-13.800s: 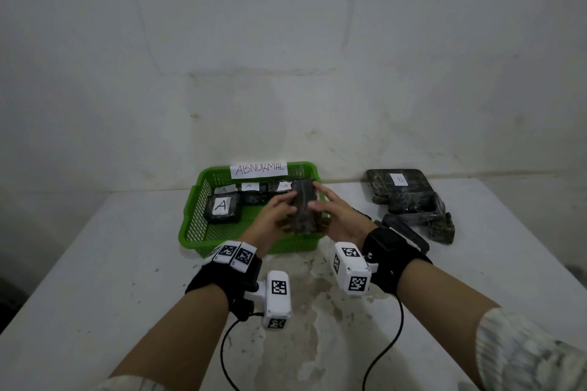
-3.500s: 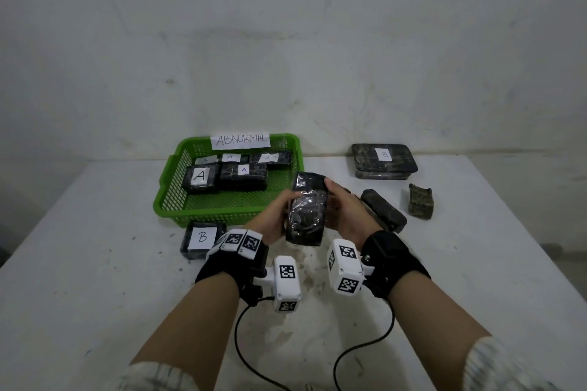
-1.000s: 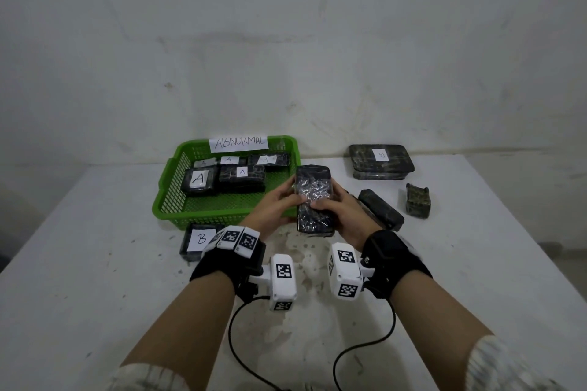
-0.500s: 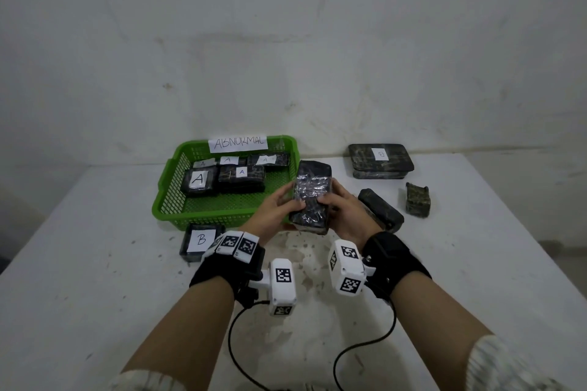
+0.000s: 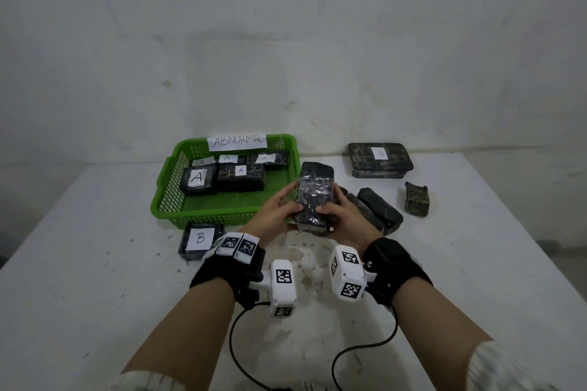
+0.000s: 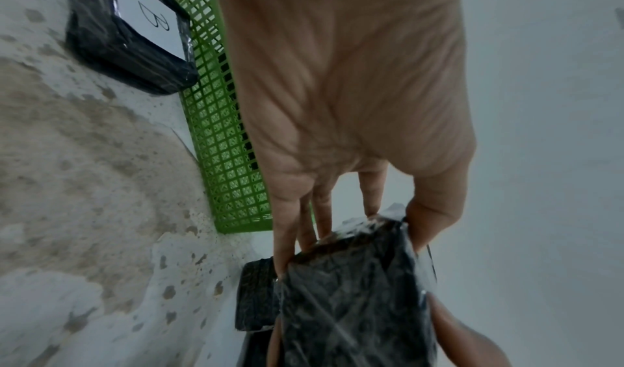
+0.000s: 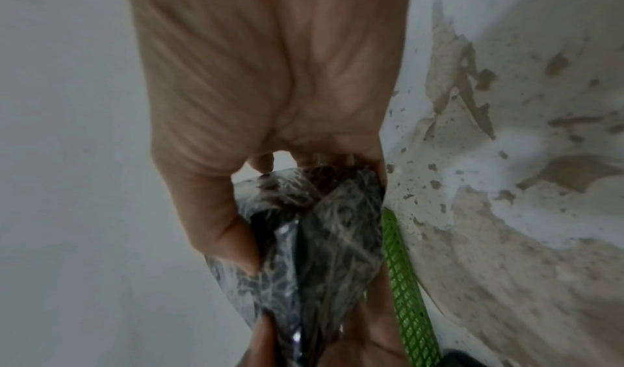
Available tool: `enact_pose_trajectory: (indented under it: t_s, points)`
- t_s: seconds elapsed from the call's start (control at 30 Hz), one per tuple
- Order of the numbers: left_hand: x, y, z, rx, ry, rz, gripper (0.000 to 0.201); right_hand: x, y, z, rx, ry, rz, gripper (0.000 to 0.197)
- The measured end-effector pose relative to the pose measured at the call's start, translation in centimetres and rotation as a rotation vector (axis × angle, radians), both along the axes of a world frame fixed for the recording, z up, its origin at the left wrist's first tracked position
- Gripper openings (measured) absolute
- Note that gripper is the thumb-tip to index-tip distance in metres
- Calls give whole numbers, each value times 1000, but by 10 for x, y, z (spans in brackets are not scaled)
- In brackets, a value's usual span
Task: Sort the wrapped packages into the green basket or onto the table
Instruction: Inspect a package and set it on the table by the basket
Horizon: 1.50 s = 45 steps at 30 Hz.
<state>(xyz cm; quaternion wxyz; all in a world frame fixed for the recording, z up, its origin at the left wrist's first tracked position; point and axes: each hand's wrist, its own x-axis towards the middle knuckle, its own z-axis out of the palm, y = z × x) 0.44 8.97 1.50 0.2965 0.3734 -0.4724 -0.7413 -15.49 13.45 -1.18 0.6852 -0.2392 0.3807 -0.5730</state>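
A dark package wrapped in shiny clear film (image 5: 314, 197) (image 6: 358, 295) (image 7: 317, 239) is held above the table, just right of the green basket (image 5: 203, 216). My left hand (image 5: 278, 211) grips its left side, thumb on the upper face and fingers beneath. My right hand (image 5: 338, 216) grips its right side the same way. No label shows on the face turned to me. The basket, tagged "ABNORMAL", holds several packages marked "A" (image 5: 198, 179).
A package marked "B" (image 5: 200, 239) lies on the table before the basket's front wall. Right of my hands lie dark packages (image 5: 379, 211), a small block (image 5: 416, 199) and a large flat package (image 5: 379, 160) near the wall. The white table (image 5: 95, 295) is stained.
Both hands kept hold of the package and turned it. Over the last second it tilted and drifted slightly toward the basket's right corner.
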Motion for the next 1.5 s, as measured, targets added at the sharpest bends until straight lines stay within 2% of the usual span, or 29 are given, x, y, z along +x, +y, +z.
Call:
enact_pose_trajectory:
  t_s: [0.23, 0.37, 0.5, 0.57, 0.67, 0.73, 0.87, 0.9, 0.97, 1.03, 1.13, 1.23, 1.27, 1.37, 1.5]
  points:
    - [2, -1, -2, 37, 56, 36, 59, 1, 0, 9, -6, 62, -16, 64]
    - [4, 0, -2, 35, 63, 37, 64, 4, 3, 7, -19, 6, 25, 72]
    - [5, 2, -4, 11, 25, 16, 65, 8, 2, 7, -22, 97, 15, 72]
    - [4, 1, -4, -28, -19, 25, 69, 8, 0, 4, -14, 177, -31, 83]
    - [5, -1, -2, -221, -170, 22, 76, 6, 3, 4, 14, 342, -98, 105]
    - [3, -1, 0, -276, -170, 28, 72, 6, 5, 7, 5, 433, -134, 94]
    - [1, -5, 6, -239, -175, 86, 53, 4, 2, 11, 33, 447, -240, 20]
    - [1, -5, 4, -214, -171, 79, 48, 3, 1, 13, 43, 418, -264, 14]
    - [1, -4, 1, -149, -186, 38, 40, 2, 2, 18, 37, 361, -268, 22]
    - [1, 0, 1, -118, -226, -3, 41, 3, 2, 21, 18, 330, -256, 25]
    - [-1, 2, 3, -43, -205, -13, 40, 5, 2, 18, 26, 367, -259, 27]
    - [-2, 3, 9, -13, -214, 11, 16, 9, 0, 17, 30, 360, -342, 24]
    - [-3, 2, 11, -29, -232, 16, 18, 10, 0, 17, 23, 338, -368, 24]
    - [-8, 1, 17, -115, -292, -2, 46, 13, 0, 18, 2, 296, -349, 25]
    - [-14, -1, 18, -153, -291, 44, 50, 9, -1, 20, 19, 336, -245, 25]
